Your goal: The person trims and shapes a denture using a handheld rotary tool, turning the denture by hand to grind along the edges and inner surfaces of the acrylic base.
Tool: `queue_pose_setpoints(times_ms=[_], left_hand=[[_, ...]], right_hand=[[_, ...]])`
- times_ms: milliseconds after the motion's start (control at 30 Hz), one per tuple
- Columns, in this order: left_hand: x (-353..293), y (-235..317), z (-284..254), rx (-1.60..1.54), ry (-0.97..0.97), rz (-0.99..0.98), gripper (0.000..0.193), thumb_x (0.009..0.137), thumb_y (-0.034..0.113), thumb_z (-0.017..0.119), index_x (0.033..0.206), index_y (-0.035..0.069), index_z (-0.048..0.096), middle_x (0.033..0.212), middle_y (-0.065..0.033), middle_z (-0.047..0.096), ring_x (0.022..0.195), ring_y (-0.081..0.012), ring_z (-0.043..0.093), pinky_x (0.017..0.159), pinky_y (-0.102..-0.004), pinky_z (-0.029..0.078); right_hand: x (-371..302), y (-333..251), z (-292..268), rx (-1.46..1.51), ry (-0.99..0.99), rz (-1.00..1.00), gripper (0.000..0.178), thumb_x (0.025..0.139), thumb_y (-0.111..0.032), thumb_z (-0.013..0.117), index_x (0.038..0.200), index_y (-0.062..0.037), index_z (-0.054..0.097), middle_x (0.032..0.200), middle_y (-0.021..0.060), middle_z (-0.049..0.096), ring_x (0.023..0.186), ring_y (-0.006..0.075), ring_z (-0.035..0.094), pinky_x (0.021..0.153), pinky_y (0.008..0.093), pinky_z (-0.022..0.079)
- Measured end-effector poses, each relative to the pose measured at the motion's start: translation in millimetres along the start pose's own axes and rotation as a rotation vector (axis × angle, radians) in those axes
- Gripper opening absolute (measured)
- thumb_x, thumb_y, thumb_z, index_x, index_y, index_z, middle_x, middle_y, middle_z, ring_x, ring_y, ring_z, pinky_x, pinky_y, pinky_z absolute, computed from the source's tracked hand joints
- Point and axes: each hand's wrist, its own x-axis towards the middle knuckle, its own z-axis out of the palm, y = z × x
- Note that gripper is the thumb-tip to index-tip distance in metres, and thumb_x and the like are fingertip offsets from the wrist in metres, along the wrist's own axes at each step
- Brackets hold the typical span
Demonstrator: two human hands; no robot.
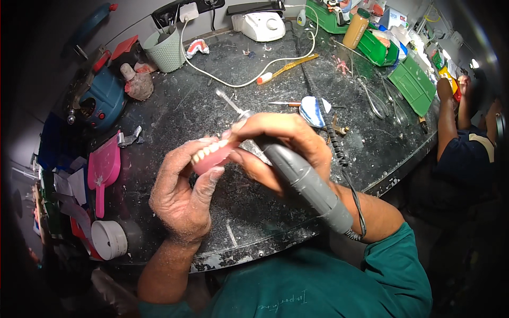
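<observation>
A pink denture (213, 159) with a row of cream teeth is pinched between the thumb and fingers of my left hand (183, 193), which is dusted with pale powder. My right hand (297, 138) wraps round a grey handpiece (302, 183), a rotary tool with a coiled cord at its rear end. The handpiece's tip (230, 102) points up and away to the left, beyond the denture. Fingers of my right hand touch or nearly touch the denture's right end; the exact contact is hidden.
A pink dustpan (104, 167) and white round tub (109, 239) lie left, near a blue machine (103, 98). Behind stand a cup (164, 53), a denture model (197, 48) and a white control box (259, 26). Pliers (374, 100) and green bins (413, 85) are right, with another person (466, 143) beyond.
</observation>
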Motion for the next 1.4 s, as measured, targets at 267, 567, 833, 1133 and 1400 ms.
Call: queue_pose_setpoints(times_ms=[267,567,833,1133,1400], left_hand=[[5,-4,-1,-0.228,0.121,0.027,0.039,0.089,-0.001,0.068,0.125,-0.008,0.055,0.126,-0.0228,0.059,0.121,-0.0327,0.059,0.105,-0.0428,0.049],[6,-3,-2,-0.214,0.128,0.002,0.040,0.089,-0.001,0.069,0.126,-0.007,0.056,0.129,-0.0241,0.058,0.122,-0.0325,0.058,0.105,-0.0420,0.049],[5,-3,-3,-0.226,0.130,-0.005,0.039,0.089,-0.002,0.067,0.126,-0.006,0.056,0.131,-0.0254,0.056,0.121,-0.0321,0.059,0.105,-0.0422,0.048],[7,-5,-3,-0.213,0.119,0.019,0.041,0.088,-0.003,0.067,0.127,-0.005,0.055,0.131,-0.0257,0.055,0.122,-0.0327,0.059,0.105,-0.0428,0.048],[6,-6,-7,-0.138,0.095,0.085,0.038,0.088,-0.005,0.066,0.125,-0.004,0.057,0.132,-0.0203,0.054,0.129,-0.0354,0.052,0.109,-0.0457,0.046]], right_hand=[[-1,-1,-5,0.150,-0.027,-0.174,0.041,0.074,0.003,0.074,0.114,0.0041,0.061,0.102,0.0173,0.068,0.100,0.0321,0.070,0.092,0.0435,0.057],[-5,0,0,0.236,-0.029,-0.185,0.041,0.072,0.007,0.073,0.110,0.0031,0.059,0.092,0.0155,0.063,0.095,0.0353,0.070,0.090,0.0472,0.057],[-5,2,6,0.270,-0.019,-0.220,0.037,0.073,0.008,0.070,0.108,0.0046,0.059,0.090,0.0150,0.062,0.085,0.0297,0.068,0.095,0.0521,0.056],[-4,-1,5,0.283,0.024,-0.197,0.035,0.074,0.008,0.070,0.107,0.0052,0.059,0.087,0.0151,0.061,0.081,0.0268,0.065,0.095,0.0535,0.056],[-4,-1,-5,0.260,-0.159,-0.201,0.034,0.085,0.004,0.063,0.116,0.0049,0.050,0.094,0.0174,0.051,0.093,0.0328,0.064,0.098,0.0672,0.049]])
